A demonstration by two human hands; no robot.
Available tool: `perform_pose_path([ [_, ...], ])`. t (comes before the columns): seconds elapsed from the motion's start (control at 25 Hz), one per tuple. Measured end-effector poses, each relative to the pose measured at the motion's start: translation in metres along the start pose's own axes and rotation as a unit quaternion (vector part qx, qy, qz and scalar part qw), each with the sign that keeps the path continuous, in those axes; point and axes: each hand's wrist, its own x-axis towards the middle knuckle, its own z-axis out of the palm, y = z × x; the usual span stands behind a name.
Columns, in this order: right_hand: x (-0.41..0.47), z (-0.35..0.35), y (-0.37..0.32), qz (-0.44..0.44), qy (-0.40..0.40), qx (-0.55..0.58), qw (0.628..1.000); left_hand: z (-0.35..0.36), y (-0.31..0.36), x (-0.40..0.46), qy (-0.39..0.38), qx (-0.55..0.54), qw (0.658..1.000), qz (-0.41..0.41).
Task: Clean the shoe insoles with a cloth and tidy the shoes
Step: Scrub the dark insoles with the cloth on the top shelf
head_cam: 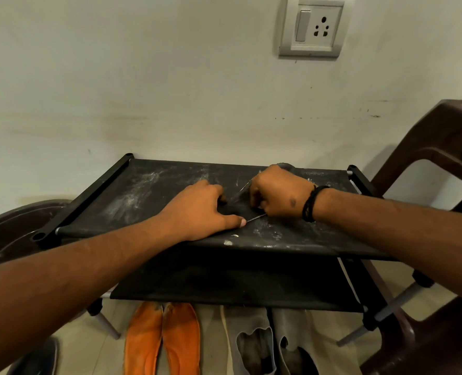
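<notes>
A black, flat insole [238, 205] with a thin pale edge lies on the dusty top shelf of a black fabric shoe rack [143, 190]. It is hard to tell apart from the dark shelf. My left hand [200, 209] rests on its left side, fingers curled at its far edge and thumb on its near edge. My right hand [278, 194], with a black band at the wrist, is closed on its right end. Two orange insoles [162, 342] and two worn grey insoles [267, 339] lie on the floor under the rack.
The rack stands against a pale wall with a switch and socket plate [312, 28]. A brown plastic chair [441, 147] is close on the right. A dark round tub [10, 231] sits at the left. A small grey thing [286, 166] peeks out behind my right hand.
</notes>
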Motion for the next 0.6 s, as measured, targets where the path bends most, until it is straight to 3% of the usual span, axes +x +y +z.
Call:
perform_pose_path([
  [0.2, 0.007, 0.007, 0.012, 0.045, 0.098, 0.007, 0.994, 0.0, 0.0, 0.002, 0.0, -0.003, 1.0, 0.0],
  [0.32, 0.012, 0.01, -0.003, 0.047, 0.122, 0.091, 0.987, 0.0, 0.0, 0.001, 0.008, -0.006, 1.0, 0.001],
  [0.44, 0.006, 0.008, -0.015, 0.024, 0.082, 0.133, 0.988, 0.001, 0.0, 0.0, 0.009, -0.005, 1.0, 0.008],
  [0.6, -0.001, 0.005, -0.002, 0.039, 0.035, 0.039, 0.998, 0.001, -0.002, 0.002, 0.007, -0.008, 1.0, 0.008],
])
